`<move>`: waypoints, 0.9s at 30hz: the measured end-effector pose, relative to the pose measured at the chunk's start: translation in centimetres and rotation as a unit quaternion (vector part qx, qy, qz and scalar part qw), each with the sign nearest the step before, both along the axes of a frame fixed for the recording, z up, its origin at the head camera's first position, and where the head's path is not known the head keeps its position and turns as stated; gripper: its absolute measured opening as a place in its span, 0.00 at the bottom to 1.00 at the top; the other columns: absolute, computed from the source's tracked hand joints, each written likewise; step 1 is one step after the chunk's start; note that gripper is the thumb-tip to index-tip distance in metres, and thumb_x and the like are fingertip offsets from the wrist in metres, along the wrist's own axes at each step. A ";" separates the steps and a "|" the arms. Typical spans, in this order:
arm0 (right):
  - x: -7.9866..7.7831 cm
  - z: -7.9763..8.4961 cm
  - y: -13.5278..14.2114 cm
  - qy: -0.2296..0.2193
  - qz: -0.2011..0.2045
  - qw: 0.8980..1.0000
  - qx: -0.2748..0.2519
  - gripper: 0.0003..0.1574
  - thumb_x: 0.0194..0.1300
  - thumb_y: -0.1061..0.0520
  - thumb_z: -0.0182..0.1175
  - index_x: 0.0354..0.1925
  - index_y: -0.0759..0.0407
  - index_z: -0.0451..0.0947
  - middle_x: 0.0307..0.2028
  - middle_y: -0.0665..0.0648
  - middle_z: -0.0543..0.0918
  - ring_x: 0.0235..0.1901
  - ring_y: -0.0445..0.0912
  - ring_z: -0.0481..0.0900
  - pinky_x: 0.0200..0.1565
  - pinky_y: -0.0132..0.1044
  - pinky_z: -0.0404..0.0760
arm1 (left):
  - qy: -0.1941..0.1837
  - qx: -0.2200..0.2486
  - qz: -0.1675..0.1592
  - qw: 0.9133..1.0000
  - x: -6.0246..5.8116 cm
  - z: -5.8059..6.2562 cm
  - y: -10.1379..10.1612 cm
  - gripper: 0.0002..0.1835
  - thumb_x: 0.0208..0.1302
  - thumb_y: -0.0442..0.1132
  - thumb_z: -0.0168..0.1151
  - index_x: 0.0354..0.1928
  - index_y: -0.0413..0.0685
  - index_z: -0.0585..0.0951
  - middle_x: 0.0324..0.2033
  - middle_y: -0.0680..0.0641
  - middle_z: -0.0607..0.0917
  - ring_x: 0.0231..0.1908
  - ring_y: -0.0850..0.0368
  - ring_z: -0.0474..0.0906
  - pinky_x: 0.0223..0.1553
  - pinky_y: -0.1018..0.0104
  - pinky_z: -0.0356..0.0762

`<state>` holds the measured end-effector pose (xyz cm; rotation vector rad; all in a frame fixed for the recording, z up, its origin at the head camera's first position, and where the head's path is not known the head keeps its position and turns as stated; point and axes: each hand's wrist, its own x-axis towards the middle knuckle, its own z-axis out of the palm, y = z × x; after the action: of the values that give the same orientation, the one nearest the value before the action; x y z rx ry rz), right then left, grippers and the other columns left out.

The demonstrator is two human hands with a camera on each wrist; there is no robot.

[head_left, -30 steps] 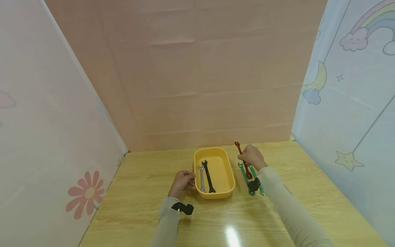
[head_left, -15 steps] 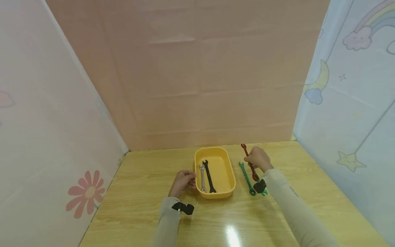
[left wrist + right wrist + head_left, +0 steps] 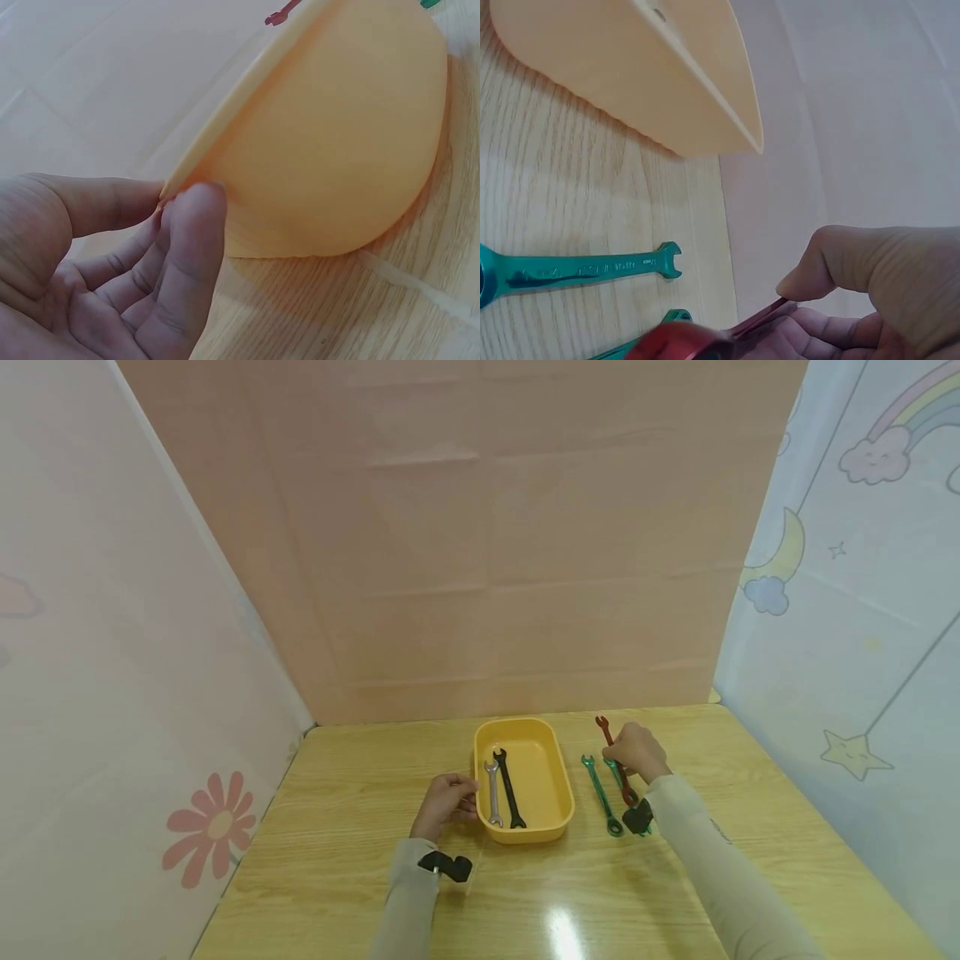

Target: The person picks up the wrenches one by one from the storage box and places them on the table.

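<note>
Right of the tray (image 3: 540,781), low in the head view, our right hand (image 3: 637,750) pinches the red wrench (image 3: 607,732), which slants from upper left to lower right. Our left hand (image 3: 444,806), farther from it, pinches the tray's left rim.

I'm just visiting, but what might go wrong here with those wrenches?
Two things, perhaps. The right hand holds the red wrench close to the green wrenches, so it might knock or shift one; whether they touch is hard to tell. The left hand pinches the rim of the yellow tray; a tug there might tilt it and slide the silver wrench and black wrench inside.
</note>
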<state>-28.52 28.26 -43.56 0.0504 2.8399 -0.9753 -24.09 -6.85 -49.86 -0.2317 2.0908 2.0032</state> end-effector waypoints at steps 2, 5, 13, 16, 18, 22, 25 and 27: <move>-0.1 -0.2 0.3 -0.002 -0.001 1.000 0.003 0.14 0.59 0.60 0.64 0.20 0.65 0.78 0.21 0.59 0.84 0.19 0.48 0.84 0.31 0.49 0.85 | -0.001 0.003 0.000 1.000 0.0 -0.1 0.0 0.09 0.67 0.35 0.64 0.43 0.34 0.81 0.25 0.45 0.82 0.20 0.58 0.80 0.25 0.65 0.83; -0.1 -0.6 0.7 -0.004 0.000 1.000 0.007 0.13 0.59 0.59 0.65 0.24 0.68 0.79 0.22 0.59 0.84 0.19 0.48 0.84 0.31 0.49 0.85 | -0.002 0.006 0.001 1.000 -0.1 -0.1 0.0 0.10 0.67 0.35 0.64 0.43 0.33 0.81 0.25 0.45 0.82 0.20 0.58 0.80 0.25 0.65 0.83; -0.3 -1.0 1.6 -0.016 -0.008 1.000 0.023 0.16 0.62 0.54 0.67 0.25 0.66 0.80 0.22 0.58 0.83 0.21 0.50 0.84 0.28 0.46 0.84 | -0.005 -0.003 0.005 1.000 -0.1 -0.1 0.0 0.09 0.67 0.35 0.64 0.43 0.35 0.81 0.27 0.45 0.82 0.21 0.58 0.80 0.26 0.65 0.84; -0.2 -1.2 1.8 -0.015 -0.008 0.999 0.028 0.16 0.62 0.55 0.66 0.23 0.64 0.79 0.22 0.59 0.83 0.21 0.51 0.85 0.25 0.45 0.83 | -0.004 0.003 0.002 1.000 -0.1 -0.1 0.0 0.08 0.67 0.35 0.64 0.43 0.35 0.81 0.27 0.43 0.83 0.21 0.58 0.80 0.26 0.65 0.84; -0.2 -1.3 1.9 -0.016 -0.011 0.999 0.028 0.16 0.63 0.55 0.66 0.24 0.65 0.79 0.22 0.59 0.83 0.21 0.53 0.85 0.24 0.44 0.82 | -0.001 0.013 -0.001 1.000 -0.1 -0.2 -0.1 0.08 0.67 0.34 0.64 0.43 0.34 0.81 0.27 0.42 0.83 0.20 0.58 0.80 0.25 0.65 0.83; -0.2 -1.7 2.2 -0.016 -0.014 0.999 0.029 0.15 0.63 0.56 0.64 0.26 0.65 0.78 0.21 0.59 0.82 0.20 0.51 0.84 0.23 0.44 0.82 | 0.004 0.031 -0.007 0.999 -0.2 -0.4 -0.1 0.08 0.67 0.33 0.63 0.42 0.33 0.80 0.24 0.43 0.84 0.18 0.59 0.80 0.23 0.66 0.83; -0.3 -2.0 2.4 -0.015 -0.016 0.999 0.032 0.15 0.64 0.55 0.64 0.25 0.65 0.78 0.20 0.58 0.81 0.19 0.51 0.83 0.23 0.43 0.81 | 0.011 0.032 -0.010 0.999 -0.2 -0.6 -0.1 0.07 0.67 0.33 0.63 0.41 0.34 0.80 0.24 0.43 0.83 0.18 0.59 0.80 0.23 0.66 0.82; -0.3 -2.1 2.4 -0.013 -0.017 0.999 0.035 0.16 0.64 0.55 0.64 0.24 0.64 0.77 0.19 0.58 0.81 0.20 0.52 0.83 0.22 0.42 0.80 | 0.012 0.032 -0.010 0.999 -0.2 -0.6 -0.1 0.07 0.67 0.33 0.63 0.41 0.34 0.80 0.24 0.44 0.83 0.18 0.59 0.80 0.23 0.66 0.83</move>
<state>-28.85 30.70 -45.68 0.1193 2.8570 -0.8758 -24.28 -6.97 -50.45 -0.1744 2.0321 2.0665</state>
